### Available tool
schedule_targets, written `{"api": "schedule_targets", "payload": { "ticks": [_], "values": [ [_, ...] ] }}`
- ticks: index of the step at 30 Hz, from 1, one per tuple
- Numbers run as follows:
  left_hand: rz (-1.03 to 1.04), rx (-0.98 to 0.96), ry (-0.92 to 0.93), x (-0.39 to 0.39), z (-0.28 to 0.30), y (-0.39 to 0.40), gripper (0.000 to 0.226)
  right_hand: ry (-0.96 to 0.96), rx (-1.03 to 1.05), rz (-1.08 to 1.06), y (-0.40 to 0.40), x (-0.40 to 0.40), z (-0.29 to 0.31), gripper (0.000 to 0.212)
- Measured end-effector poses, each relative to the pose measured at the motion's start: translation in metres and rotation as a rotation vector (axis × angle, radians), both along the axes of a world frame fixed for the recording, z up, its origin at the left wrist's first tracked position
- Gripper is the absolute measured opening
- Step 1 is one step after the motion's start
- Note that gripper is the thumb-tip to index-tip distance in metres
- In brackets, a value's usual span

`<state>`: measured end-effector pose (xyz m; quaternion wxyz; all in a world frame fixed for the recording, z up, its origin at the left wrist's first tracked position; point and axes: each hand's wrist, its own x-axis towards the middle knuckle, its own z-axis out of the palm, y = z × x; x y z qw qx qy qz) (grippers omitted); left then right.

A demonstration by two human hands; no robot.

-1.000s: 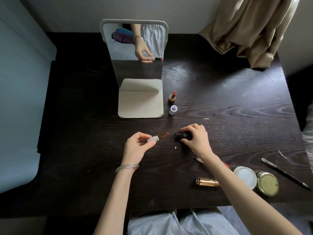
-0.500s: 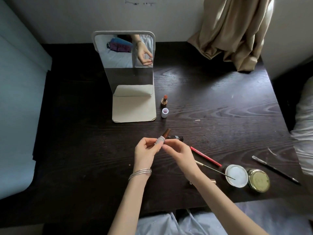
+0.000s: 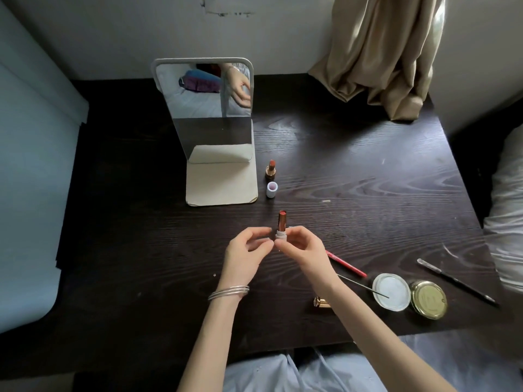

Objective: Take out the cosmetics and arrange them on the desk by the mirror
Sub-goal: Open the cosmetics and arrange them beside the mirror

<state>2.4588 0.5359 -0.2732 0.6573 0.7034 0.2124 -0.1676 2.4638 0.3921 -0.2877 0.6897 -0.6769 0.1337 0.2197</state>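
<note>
A lipstick [image 3: 282, 223] with a pale base and a rose-gold sleeve stands upright just above the dark desk [image 3: 353, 176]. My right hand [image 3: 304, 248] pinches its base between thumb and fingers. My left hand [image 3: 245, 254] is right beside it on the left, fingers loosely curled and slightly blurred, holding nothing that I can see. By the mirror [image 3: 222, 185] stand an open gold lipstick [image 3: 271, 168] and a small white tube [image 3: 271, 189], one in front of the other at the right edge of the mirror's base.
A red pencil [image 3: 345, 263], a thin stick [image 3: 359, 283], a white jar lid [image 3: 396, 298], a gold-topped jar [image 3: 428, 299] and a dark spatula [image 3: 455, 280] lie at the front right. My right forearm partly hides a gold cap [image 3: 321, 302]. A curtain [image 3: 376, 58] drapes over the far right corner.
The lipstick went from lying tilted in my left hand to standing upright in my right. My right hand left the dark cap on the desk and came to the tube.
</note>
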Motion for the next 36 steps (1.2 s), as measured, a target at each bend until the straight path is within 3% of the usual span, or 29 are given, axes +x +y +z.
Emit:
{"api": "schedule_targets", "payload": {
  "ticks": [3, 9, 17, 20, 25, 30, 33, 36],
  "values": [
    [0.057, -0.047, -0.040, 0.008, 0.005, 0.009, 0.030, -0.038, -0.059, 0.102, -0.005, 0.003, 0.003, 0.017],
    [-0.077, -0.010, -0.007, 0.014, 0.010, 0.012, 0.019, -0.045, -0.028, 0.254, -0.009, 0.004, 0.011, 0.017],
    [-0.008, -0.016, 0.020, 0.016, 0.013, 0.006, 0.012, -0.060, -0.087, 0.210, -0.010, 0.004, 0.012, 0.035],
    [-0.032, 0.001, 0.022, 0.017, 0.013, 0.007, 0.011, -0.074, -0.108, 0.222, -0.011, 0.005, 0.013, 0.029],
    [-0.059, -0.030, 0.003, 0.018, 0.019, 0.010, 0.010, -0.026, 0.015, 0.271, -0.018, 0.007, 0.021, 0.014],
    [-0.099, -0.046, -0.031, 0.019, 0.024, 0.009, 0.011, -0.030, 0.017, 0.243, -0.017, 0.006, 0.019, 0.032],
    [-0.090, -0.048, -0.035, 0.020, 0.025, 0.008, 0.011, -0.035, 0.004, 0.246, -0.014, 0.006, 0.018, 0.029],
    [-0.068, -0.071, -0.032, 0.021, 0.027, 0.007, 0.010, 0.017, 0.121, 0.231, -0.010, 0.005, 0.020, 0.033]
  ]
}}
